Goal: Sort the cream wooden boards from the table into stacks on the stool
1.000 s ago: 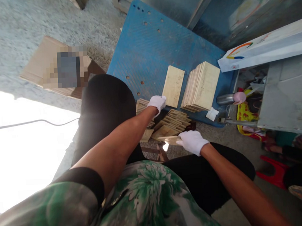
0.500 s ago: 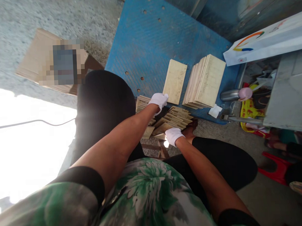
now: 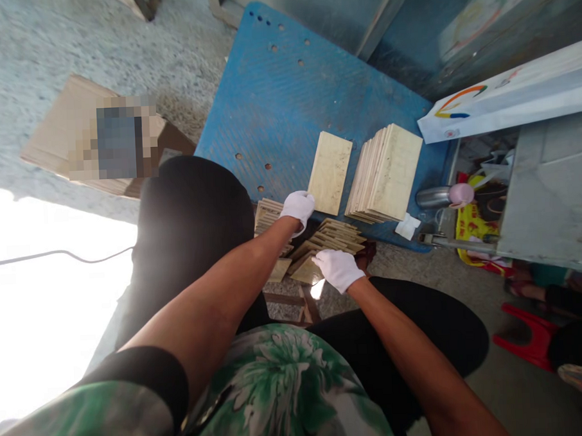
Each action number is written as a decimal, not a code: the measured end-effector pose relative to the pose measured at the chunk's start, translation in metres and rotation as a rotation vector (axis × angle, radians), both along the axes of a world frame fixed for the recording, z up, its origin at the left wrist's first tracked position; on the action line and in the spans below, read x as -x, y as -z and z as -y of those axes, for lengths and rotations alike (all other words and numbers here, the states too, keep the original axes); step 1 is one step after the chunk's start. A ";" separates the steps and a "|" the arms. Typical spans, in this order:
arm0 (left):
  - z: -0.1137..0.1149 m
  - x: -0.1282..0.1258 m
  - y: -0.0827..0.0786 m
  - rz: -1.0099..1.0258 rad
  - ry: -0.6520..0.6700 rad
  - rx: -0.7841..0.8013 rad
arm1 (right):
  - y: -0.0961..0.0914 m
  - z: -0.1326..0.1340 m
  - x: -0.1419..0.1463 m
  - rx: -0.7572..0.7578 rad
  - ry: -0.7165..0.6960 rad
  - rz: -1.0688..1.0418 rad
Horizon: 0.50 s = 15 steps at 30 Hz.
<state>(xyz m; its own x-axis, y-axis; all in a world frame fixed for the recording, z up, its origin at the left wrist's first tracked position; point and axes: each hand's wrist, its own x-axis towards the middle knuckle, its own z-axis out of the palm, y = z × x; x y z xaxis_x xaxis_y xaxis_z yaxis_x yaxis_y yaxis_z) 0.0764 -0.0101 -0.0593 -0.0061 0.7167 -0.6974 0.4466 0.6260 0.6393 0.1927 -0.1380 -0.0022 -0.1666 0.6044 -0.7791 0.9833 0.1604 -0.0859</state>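
Observation:
My left hand [image 3: 297,208], in a white glove, is curled closed beside the near-left corner of a flat pale wooden board [image 3: 330,173]. Whatever its fingers may hold is hidden. Below and to the right, my right hand [image 3: 339,268], also gloved, has its fingers stretched out over the near edge of a fanned pile of thin boards [image 3: 337,235]. A loose board [image 3: 307,269] lies under its fingertips. Partly behind my left hand is another stack of boards [image 3: 268,214]. A taller stack of boards [image 3: 390,175] leans on the blue platform [image 3: 277,116].
A silver flask [image 3: 435,197] with a pink lid lies at the right, near a crumpled white paper [image 3: 408,226]. Beyond are a white bag [image 3: 507,99], a grey metal surface [image 3: 550,187] and a red stool [image 3: 525,336]. A cardboard box [image 3: 56,138] sits at the left.
The whole view has shifted slightly. My right hand has risen a little from the pile's near edge, its fingers straighter. My left hand keeps its place by the board's corner.

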 end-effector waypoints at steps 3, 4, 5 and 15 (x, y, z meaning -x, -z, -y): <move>0.000 0.003 0.000 -0.043 0.028 -0.067 | -0.006 -0.015 -0.002 -0.110 0.116 -0.002; 0.000 0.003 0.000 -0.064 0.041 -0.086 | -0.006 -0.021 -0.003 -0.154 0.192 0.016; 0.001 0.003 0.001 -0.084 0.056 -0.100 | -0.006 -0.029 -0.005 -0.197 0.279 0.040; 0.005 0.000 0.001 -0.085 0.167 -0.110 | 0.035 -0.082 -0.024 -0.312 0.683 -0.015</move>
